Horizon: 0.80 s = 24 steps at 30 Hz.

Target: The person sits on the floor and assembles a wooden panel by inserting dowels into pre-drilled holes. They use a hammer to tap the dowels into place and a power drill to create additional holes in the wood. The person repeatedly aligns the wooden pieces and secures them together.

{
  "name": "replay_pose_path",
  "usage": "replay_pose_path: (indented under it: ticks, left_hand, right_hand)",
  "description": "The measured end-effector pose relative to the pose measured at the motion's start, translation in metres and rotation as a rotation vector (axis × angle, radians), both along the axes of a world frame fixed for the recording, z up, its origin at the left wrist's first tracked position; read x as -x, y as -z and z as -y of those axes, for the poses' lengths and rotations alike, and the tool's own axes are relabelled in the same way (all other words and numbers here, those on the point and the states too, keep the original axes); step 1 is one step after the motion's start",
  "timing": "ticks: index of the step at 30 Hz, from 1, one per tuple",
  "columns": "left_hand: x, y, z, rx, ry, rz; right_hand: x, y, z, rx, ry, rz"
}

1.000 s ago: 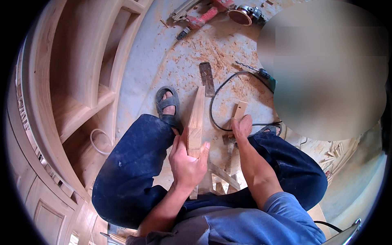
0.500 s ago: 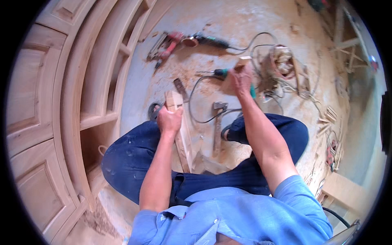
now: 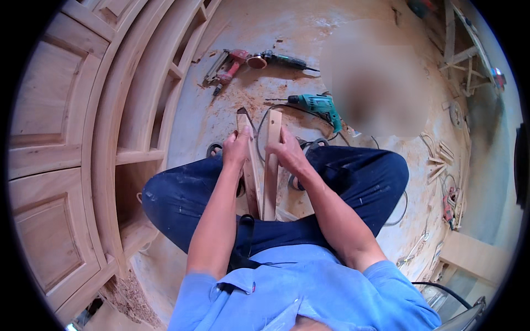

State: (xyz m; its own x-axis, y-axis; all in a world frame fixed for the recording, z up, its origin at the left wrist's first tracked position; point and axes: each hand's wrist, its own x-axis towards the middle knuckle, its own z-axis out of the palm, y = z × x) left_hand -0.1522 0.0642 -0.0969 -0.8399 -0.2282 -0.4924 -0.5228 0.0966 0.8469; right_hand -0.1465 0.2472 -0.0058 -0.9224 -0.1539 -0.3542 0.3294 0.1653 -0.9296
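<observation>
Between my knees, two wooden strips stand side by side, leaning apart toward the top. My left hand (image 3: pixel 236 149) is closed around the left wooden strip (image 3: pixel 252 179), its thumb along the upper part. The right wooden strip (image 3: pixel 273 128) has a small dark spot near its top end, and my right hand (image 3: pixel 289 151) grips it from the right side. The lower ends of both strips come down close to my lap. Just past the left strip's top, a dark flat piece (image 3: pixel 242 111) shows in part. Beyond my right hand, a green power drill (image 3: pixel 319 103) lies on the floor, bit pointing left.
A red nail gun (image 3: pixel 234 63) and an angle grinder (image 3: pixel 281 59) lie farther off on the dusty floor. A wooden cabinet (image 3: pixel 130 110) with panelled doors lines the left side. Thin wood sticks (image 3: pixel 440 160) lie at right. A blurred patch hides the upper right.
My right hand has come back from over the drill toward my left hand and now holds a second strip upright. The drill is uncovered. The hammer seen on the floor before is now out of sight.
</observation>
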Motion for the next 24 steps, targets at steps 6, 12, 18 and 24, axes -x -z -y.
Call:
replay_pose_path:
  ticks: [6, 12, 18, 24]
  left_hand:
    - [-0.013, -0.074, -0.013, -0.536, -0.202, 0.166]
    - [-0.035, -0.039, -0.022, -0.353, -0.112, -0.065]
    - [-0.059, -0.07, -0.04, 0.212, 0.282, -0.014]
    - [-0.067, -0.082, -0.037, 0.263, 0.394, -0.016]
  right_hand:
    - [0.006, 0.0, 0.039, -0.099, -0.048, 0.114]
    - [-0.007, 0.045, 0.053, 0.077, 0.099, -0.023]
    - [0.003, 0.072, 0.049, 0.233, 0.389, 0.043]
    - [-0.015, 0.046, 0.049, 0.233, 0.321, 0.095]
